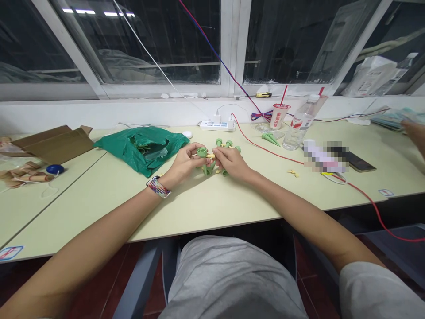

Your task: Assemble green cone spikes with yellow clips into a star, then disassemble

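Observation:
My left hand (188,163) is closed around a green plastic watering spike (202,152), its round open end facing up. From the spike's side sticks a small yellow valve (210,156), and the fingertips of my right hand (232,163) are pinched on it. Several more green spikes (229,144) with yellow parts stand on the table just behind and under my hands, partly hidden by them. One loose green spike (271,139) lies farther back to the right. Small yellow valves (293,173) lie to the right of my right hand.
A torn green plastic bag (133,157) and cardboard (59,144) lie to the left. Behind are a power strip (217,126), a cup (279,117) and a water bottle (299,126). A red cable (265,149) crosses rightward past a phone (358,160). Another person's hand (415,133) shows far right.

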`<state>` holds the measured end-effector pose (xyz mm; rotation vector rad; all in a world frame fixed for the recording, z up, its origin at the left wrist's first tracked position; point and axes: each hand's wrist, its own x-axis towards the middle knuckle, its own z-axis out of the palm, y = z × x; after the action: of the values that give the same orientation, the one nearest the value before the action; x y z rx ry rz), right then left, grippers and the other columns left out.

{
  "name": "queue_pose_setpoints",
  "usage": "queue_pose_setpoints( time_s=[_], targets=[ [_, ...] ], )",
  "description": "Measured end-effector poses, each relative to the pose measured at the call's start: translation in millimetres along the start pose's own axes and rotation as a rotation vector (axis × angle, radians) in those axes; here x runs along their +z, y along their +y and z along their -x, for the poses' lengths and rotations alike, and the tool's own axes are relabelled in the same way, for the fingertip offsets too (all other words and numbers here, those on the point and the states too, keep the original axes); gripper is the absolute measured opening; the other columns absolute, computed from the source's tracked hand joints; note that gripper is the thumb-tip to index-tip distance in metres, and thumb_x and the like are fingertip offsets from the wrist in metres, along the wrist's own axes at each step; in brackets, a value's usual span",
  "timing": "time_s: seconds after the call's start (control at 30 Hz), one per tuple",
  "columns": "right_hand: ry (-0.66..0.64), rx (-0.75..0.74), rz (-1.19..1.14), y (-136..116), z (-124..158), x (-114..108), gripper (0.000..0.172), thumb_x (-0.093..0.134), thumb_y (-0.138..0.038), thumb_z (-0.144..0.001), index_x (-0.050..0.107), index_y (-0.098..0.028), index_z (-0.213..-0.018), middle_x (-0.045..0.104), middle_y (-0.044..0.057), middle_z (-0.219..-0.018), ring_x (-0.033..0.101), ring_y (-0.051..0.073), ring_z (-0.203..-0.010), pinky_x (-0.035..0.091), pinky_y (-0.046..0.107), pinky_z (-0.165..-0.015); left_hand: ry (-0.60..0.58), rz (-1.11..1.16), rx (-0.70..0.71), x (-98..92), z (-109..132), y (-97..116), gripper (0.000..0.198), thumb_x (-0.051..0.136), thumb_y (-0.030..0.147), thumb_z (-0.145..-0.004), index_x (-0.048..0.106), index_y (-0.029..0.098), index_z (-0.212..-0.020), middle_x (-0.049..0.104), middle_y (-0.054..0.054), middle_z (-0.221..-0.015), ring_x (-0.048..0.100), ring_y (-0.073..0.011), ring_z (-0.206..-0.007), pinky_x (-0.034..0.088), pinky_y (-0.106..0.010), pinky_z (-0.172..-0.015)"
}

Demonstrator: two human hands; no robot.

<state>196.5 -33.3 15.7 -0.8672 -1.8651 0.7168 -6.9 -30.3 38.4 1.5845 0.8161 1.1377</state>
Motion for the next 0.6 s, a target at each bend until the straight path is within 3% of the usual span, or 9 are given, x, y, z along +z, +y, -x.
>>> queue_pose_setpoints(
  time_s=[0.17,0.3,0.47,0.6],
  targets=[
    [0.088,-0.096,0.002,-6.0,-0.9,-1.5,0.018,0.066,-0.041,-0.095,0.06,-0.024,-0.096,0.07,0.0,-0.081,0.066,0.017,-0.07,0.052,0.03,-0.067,-0.006,0.061,-0.031,0.6,0.9,2.8,0.04,0.095,0.027,-0.066,0.066,0.02,-0.093,0.07,0.0,-0.08,0.074,-0.0207,-0.075,0.058,-0.034,-0.073],
    [0.089,-0.128,0.043,-8.8,-1.5,-3.7,0.017,0.066,-0.039,-0.094,0.064,-0.023,-0.088,0.073,0.002,-0.083,0.067,0.018,-0.074,0.051,0.031,-0.067,-0.005,0.095,-0.04,0.8,1.6,4.5,0.042,0.096,0.028,-0.064,0.066,0.019,-0.092,0.071,-0.001,-0.08,0.073,-0.0203,-0.075,0.057,-0.034,-0.073],
    [0.056,-0.06,0.093,-3.2,-1.9,-6.4,0.041,0.047,-0.047,-0.108,0.062,-0.022,-0.08,0.07,0.001,-0.074,0.06,0.016,-0.063,0.046,0.031,-0.066,0.001,0.134,-0.047,0.8,1.3,3.9,0.041,0.096,0.025,-0.064,0.067,0.019,-0.093,0.07,0.001,-0.08,0.076,-0.0206,-0.082,0.059,-0.033,-0.079],
    [0.074,-0.142,0.115,-3.3,-2.0,-8.5,0.027,0.063,-0.049,-0.101,0.065,-0.023,-0.093,0.072,0.001,-0.086,0.062,0.016,-0.071,0.046,0.03,-0.067,0.0,0.127,-0.061,-0.3,1.2,3.3,0.043,0.095,0.026,-0.066,0.067,0.019,-0.098,0.073,-0.001,-0.082,0.076,-0.0218,-0.08,0.059,-0.034,-0.077]
  ],
)
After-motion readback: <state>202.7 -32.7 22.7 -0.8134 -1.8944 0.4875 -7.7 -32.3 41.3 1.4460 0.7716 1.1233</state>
